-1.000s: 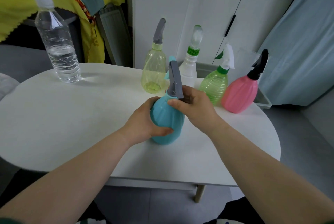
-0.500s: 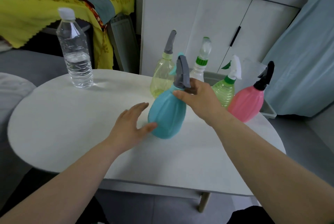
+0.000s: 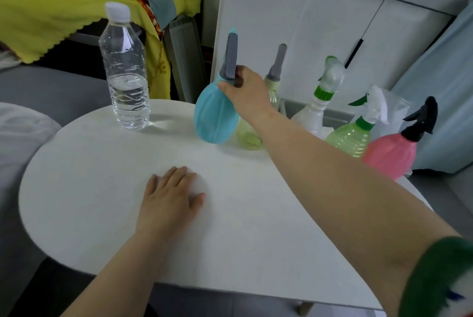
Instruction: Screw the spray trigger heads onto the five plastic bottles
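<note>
We take the clear plastic water bottle with the white cap as our landmark. The teal bulb-shaped plastic spray bottle sits just to its right in the head view, near the far rim of the round white table. Its grey trigger head is already seated on the neck.

Our right hand is the one on it. The arm is stretched almost straight across the table, and the fingers and thumb are curled round the neck just below the trigger. The bottle's long axis is tilted, with the top leaning away from the water bottle and the rounded base swung toward it. We cannot tell whether the base touches the table or hangs just above it.

Our left hand is well nearer to us than the water bottle. It lies palm down on the table with its fingers straight and holds nothing.

Farther right of the water bottle stand four more:
- a pale yellow clear bottle with a grey head, touching or just behind the teal one
- a white bottle with a green collar
- a green translucent bottle with a white trigger
- a pink bulb bottle with a black trigger

All five appear to be capped. What seems to remain is to stand the teal bottle upright and let go, without knocking the yellow one.
</note>
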